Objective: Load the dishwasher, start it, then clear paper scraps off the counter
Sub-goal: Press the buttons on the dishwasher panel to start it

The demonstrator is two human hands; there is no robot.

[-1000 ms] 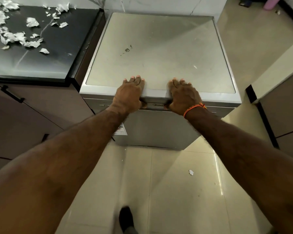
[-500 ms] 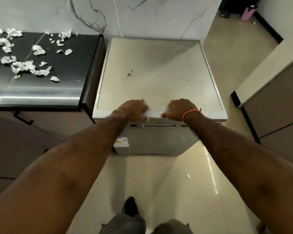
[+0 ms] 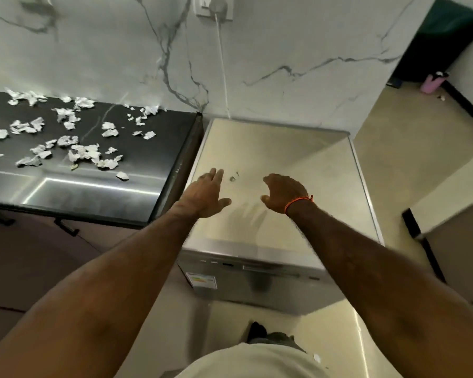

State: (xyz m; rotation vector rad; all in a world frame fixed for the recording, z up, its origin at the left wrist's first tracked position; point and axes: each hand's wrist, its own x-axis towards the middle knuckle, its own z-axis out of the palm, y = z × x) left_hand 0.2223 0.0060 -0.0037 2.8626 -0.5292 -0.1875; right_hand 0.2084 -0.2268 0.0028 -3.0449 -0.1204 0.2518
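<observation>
Below both hands sits the dishwasher (image 3: 306, 170), a boxy freestanding unit with a flat, matte top panel in pale beige, edged in brushed silver metal. Its door is closed, the front face a dull grey steel with a narrow horizontal handle slot and a small printed label (image 3: 201, 280) at the upper left corner. The left hand (image 3: 206, 196) hovers over the top panel, palm down, fingers spread wide and straight, holding nothing. The right hand (image 3: 283, 193) hangs beside it, apart from it, fingers loosely curled and thumb out, also empty; a thin orange thread band (image 3: 298, 202) circles its wrist. Soft grey shadows of the fingers fall on the panel between and just below the two hands. A small dark smudge (image 3: 233, 178) marks the panel between them.

Well to the left of the left hand lies the counter (image 3: 137, 170), a glossy black slab that mirrors a strip of light. Scattered over it are the paper scraps (image 3: 85, 152), white, crumpled and ragged-edged, in many small pieces, thickest toward the far left.

Beyond the hands rises a wall (image 3: 284, 45) of white marble-look tile with thin grey veins. A white cord (image 3: 223, 72) runs down it from a socket to behind the dishwasher. The floor is smooth, shiny cream tile.
</observation>
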